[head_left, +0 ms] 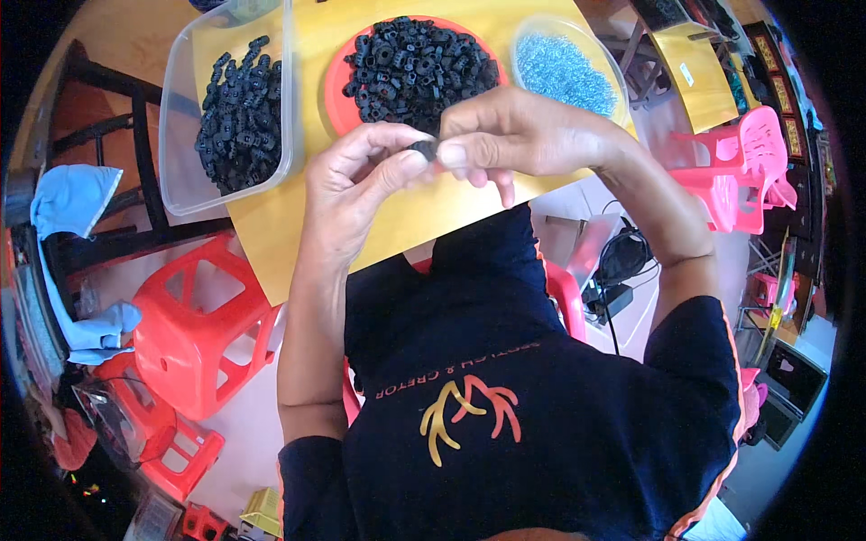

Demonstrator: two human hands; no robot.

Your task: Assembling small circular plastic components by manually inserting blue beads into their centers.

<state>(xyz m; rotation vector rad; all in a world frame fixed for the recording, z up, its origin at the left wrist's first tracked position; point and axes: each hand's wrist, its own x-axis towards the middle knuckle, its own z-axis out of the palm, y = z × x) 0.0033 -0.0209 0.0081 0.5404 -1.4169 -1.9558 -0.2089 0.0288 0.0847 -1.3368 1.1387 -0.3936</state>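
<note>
Between thumb and forefinger, my left hand (361, 176) pinches a small black plastic part (422, 150). My right hand (519, 135) meets it from the other side, thumb and forefinger closed together against the part's right edge. Whatever lies inside that right pinch is hidden. Just beyond both hands, a round red tray (337, 101) carries a heap of loose black plastic parts (415, 68). A clear tub (618, 86) of tiny shiny bluish pieces (559, 72), too small to name, stands behind my right wrist.
At the left of the yellow table (397, 230), a clear plastic box (180, 185) holds several black assembled-looking pieces (242, 126). Red plastic stools (203, 316) stand on the floor to my left. Pink chairs (744, 162) and a black fan-like object with cables (622, 261) are on the right.
</note>
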